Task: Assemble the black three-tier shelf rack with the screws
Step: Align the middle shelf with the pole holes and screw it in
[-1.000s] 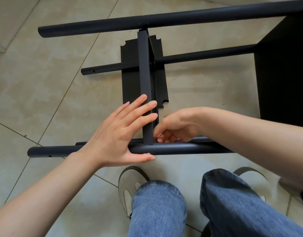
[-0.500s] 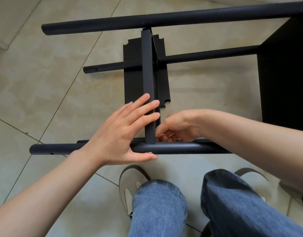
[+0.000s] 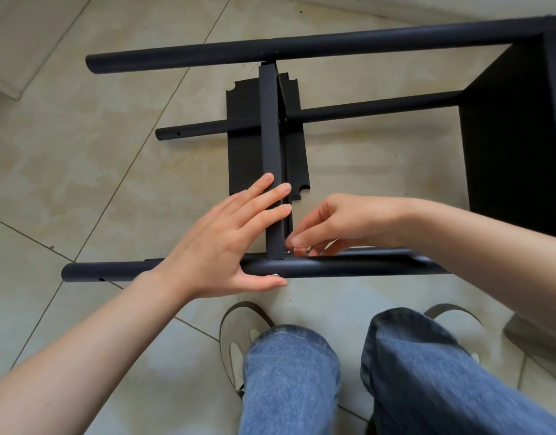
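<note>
Right now the left hand (image 3: 220,243) lies flat, fingers spread, bracing the shelf panel (image 3: 272,158) against the near post (image 3: 333,267). Beside it, the right hand (image 3: 342,224) pinches something small, likely a screw; next it needs threading in straight.

Both hands (image 3: 226,243) on black rack (image 3: 272,158)

Your rack (image 3: 301,47) at frame centre: matt black, smooth tubes, seemingly metal. Below it, glossy beige floor tiles (image 3: 82,146); lower right, blue denim jeans (image 3: 289,381).
</note>
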Motion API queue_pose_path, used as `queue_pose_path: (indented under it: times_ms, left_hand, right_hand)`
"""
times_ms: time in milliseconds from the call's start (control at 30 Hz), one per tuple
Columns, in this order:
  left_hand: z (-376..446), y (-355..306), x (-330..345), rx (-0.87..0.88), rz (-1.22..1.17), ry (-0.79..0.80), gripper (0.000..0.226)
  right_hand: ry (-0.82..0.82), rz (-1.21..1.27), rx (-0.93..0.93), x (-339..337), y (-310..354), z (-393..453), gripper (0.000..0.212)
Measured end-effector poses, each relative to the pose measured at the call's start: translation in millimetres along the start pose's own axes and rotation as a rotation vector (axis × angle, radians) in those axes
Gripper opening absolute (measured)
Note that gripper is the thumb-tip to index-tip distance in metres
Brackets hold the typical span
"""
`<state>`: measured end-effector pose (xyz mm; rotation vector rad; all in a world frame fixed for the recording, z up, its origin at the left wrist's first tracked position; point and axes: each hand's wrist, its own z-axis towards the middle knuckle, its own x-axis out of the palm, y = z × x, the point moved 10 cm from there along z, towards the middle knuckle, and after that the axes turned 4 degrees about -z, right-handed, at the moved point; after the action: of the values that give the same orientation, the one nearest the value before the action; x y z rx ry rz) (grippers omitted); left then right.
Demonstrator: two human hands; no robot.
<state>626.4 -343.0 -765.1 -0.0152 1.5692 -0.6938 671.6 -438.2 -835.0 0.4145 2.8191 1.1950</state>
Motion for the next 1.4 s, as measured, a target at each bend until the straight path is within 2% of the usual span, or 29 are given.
queue_pose_path:
  times_ms: [67,167,333,433,567,667,800,867,1000,1067,1133,1200,1233,1300,1400]
  left_hand:
    - [0,-1,0,-0.004,0.020,0.010,0.089]
    - [-1,-3,-1,-0.030,0.067,0.045,0.090]
    - [-7,-8,-1,-0.164,0.103,0.144,0.091]
    - [-14,-13,-1,-0.266,0.116,0.150,0.088]
    - [-27,-23,4,-0.379,-0.007,0.092,0.087]
    - [-40,-27,-1,-0.473,-0.126,-0.049,0.076]
    - [-70,-36,-27,-0.585,-0.274,-0.418,0.034]
    - [-82,-39,-28,-0.645,-0.324,-0.468,0.020]
    - [-92,-38,-26,-0.764,-0.422,-0.514,0.009]
    - [-96,-31,-13,-0.899,-0.474,-0.463,0.005]
    - [-104,-21,20,-1.104,-0.696,-0.332,0.020]
    - [-110,-21,58,-1.296,-1.097,-0.272,0.042]
    - [-109,-24,69,-1.350,-1.294,-0.307,0.054]
    - [-103,-24,78,-1.393,-1.562,-0.481,0.070]
    - [-90,-17,78,-1.389,-1.779,-0.742,0.066]
  right_hand:
    - [-0.075,-0.094,-0.026,-9,1,-16,0.011]
    - [-0.208,-0.360,-0.059,-17,6,-42,0.016]
    - [-0.437,-0.790,-0.034,-5,8,-81,0.023]
    - [-0.550,-0.876,0.003,4,4,-100,0.024]
    - [-0.603,-0.941,0.044,12,-3,-110,0.027]
    - [-0.632,-0.997,0.089,17,-7,-113,0.028]
    - [-0.638,-1.016,0.146,18,-14,-120,0.032]
    - [-0.618,-1.002,0.141,19,-14,-122,0.033]
    - [-0.606,-1.043,0.120,18,-12,-124,0.031]
    - [-0.615,-1.074,0.104,18,-13,-123,0.030]
    - [-0.631,-1.106,0.094,17,-14,-119,0.031]
    - [-0.647,-1.122,0.096,15,-17,-116,0.040]
    - [-0.655,-1.122,0.095,14,-18,-115,0.045]
    - [-0.663,-1.127,0.086,12,-19,-113,0.053]
    - [-0.659,-1.141,0.082,10,-18,-111,0.057]
